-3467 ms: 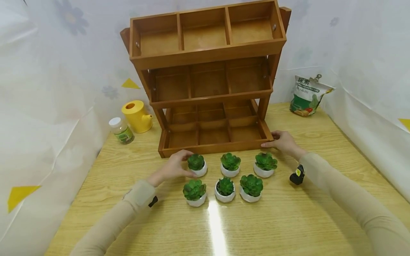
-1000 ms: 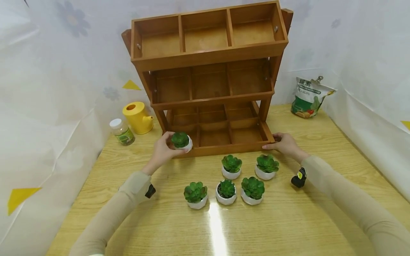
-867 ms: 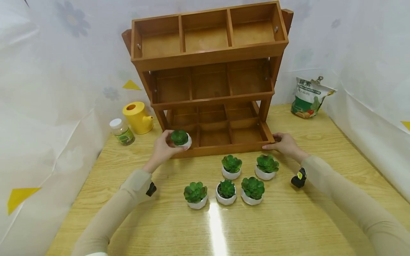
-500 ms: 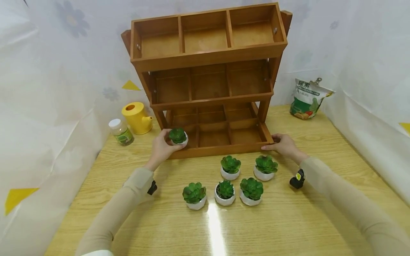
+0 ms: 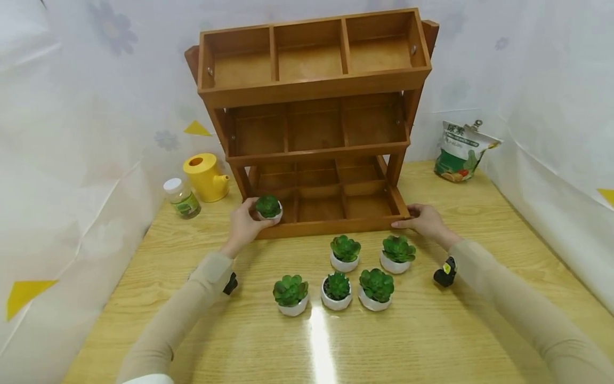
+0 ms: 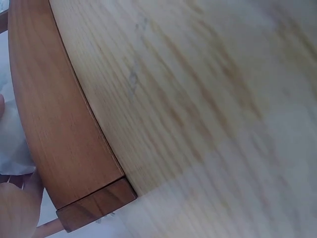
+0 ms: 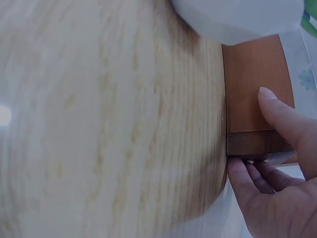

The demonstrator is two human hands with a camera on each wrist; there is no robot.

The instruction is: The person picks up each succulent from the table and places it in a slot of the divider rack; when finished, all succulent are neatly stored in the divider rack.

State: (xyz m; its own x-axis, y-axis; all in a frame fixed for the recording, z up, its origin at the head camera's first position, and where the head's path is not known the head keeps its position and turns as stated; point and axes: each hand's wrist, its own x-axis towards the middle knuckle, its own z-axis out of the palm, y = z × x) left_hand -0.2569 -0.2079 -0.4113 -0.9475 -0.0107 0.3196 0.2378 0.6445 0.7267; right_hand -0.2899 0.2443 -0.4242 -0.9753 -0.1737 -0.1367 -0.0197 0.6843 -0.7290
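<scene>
A small potted succulent [image 5: 268,206] with a white pot is gripped by my left hand [image 5: 243,224], thumb in front. It sits at the left front compartment of the bottom tier of a brown wooden plant stand [image 5: 307,89]; whether the pot touches the compartment floor is hidden. In the left wrist view, part of the white pot [image 6: 16,156] shows behind the front board [image 6: 64,114]. My right hand [image 5: 427,223] holds the stand's lower right front corner. The right wrist view shows that thumb on the front board [image 7: 257,84] and the fingers against its end.
Several succulents, among them a near middle one [image 5: 336,290] and a far right one [image 5: 397,254], stand in two rows before the stand. At the left are a yellow watering can [image 5: 207,178] and a lidded jar [image 5: 182,198]. A clipped bag [image 5: 462,152] stands back right.
My left hand has taken the far left succulent from the table to the bottom tier's left front compartment, lowering it slightly most recently. My right hand keeps its hold on the corner.
</scene>
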